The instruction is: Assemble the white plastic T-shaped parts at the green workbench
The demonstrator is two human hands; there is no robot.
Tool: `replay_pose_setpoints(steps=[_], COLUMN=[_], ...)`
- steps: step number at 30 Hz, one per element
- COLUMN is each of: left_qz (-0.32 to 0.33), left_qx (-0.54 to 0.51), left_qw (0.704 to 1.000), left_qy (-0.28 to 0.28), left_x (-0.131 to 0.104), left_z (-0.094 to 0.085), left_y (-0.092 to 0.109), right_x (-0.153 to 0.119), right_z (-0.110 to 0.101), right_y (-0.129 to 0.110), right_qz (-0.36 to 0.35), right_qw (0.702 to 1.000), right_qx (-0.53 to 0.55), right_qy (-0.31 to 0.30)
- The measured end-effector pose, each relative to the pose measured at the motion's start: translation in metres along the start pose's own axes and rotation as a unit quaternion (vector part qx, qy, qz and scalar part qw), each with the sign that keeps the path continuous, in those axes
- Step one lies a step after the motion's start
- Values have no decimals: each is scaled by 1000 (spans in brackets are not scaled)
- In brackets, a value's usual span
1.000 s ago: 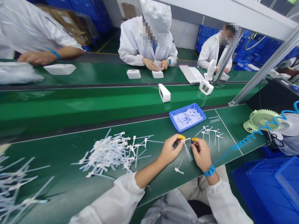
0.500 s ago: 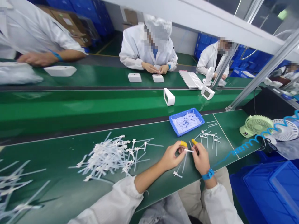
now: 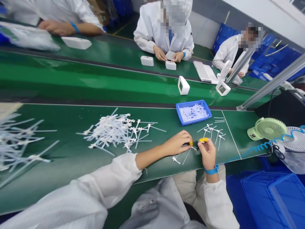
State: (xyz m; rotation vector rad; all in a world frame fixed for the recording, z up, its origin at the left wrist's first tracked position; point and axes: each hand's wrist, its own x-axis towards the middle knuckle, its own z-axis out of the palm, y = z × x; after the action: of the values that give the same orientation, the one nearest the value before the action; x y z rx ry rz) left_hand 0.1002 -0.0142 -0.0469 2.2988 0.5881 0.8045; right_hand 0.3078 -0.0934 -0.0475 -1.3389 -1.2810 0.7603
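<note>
My left hand (image 3: 180,143), a yellow cover on one fingertip, is closed on a white plastic fitting with a thin translucent tube (image 3: 186,157) trailing below it. Most of the fitting is hidden by the fingers. Just to the right, my right hand (image 3: 207,154), also with a yellow finger cover, pinches a small white piece whose kind I cannot make out. A small gap separates the two hands. On the bench beneath my left hand lies another tube with a white fitting (image 3: 175,160). Several tubed fittings (image 3: 213,131) lie beyond my right hand.
A blue tray (image 3: 181,122) holds many small white strips. Heaped tubed fittings (image 3: 109,130) lie left, with another pile (image 3: 21,140) farther left. A green fan (image 3: 269,128) and coiled blue hose (image 3: 259,147) are right. Across the green belt (image 3: 95,81), co-workers handle white devices.
My hands have drawn slightly apart, and my left hand has turned palm down over the fitting. My right hand now pinches a small white piece. The camera view has tilted and shifted.
</note>
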Motion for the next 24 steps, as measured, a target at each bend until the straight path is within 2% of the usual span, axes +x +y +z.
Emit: replay_pose_setpoints(steps=[3,6,12,16,24], left_qz=[-5,-18,-32,-34,-35], left_qx=[8,13,9,3,15], left_qw=[1000,1000,999,999,999], left_qy=[-9,-8,-11,-5,-36], left_x=[-1,-2,-3,-3,-2], left_z=[0,1,1,0,-2], left_y=[0,1,4,4,4], right_x=[-8,-12,-11,-10,-9], right_z=[-8,-11,-8,-8,-8], right_y=[-4,-7,-13,-15,-15], right_qz=[26,35,-12,-20,-25], right_qw=[998,991,980,976,972], right_qx=[-6,-75,-165,-177,-195], right_qy=[-58,-106,-112,-124,-126])
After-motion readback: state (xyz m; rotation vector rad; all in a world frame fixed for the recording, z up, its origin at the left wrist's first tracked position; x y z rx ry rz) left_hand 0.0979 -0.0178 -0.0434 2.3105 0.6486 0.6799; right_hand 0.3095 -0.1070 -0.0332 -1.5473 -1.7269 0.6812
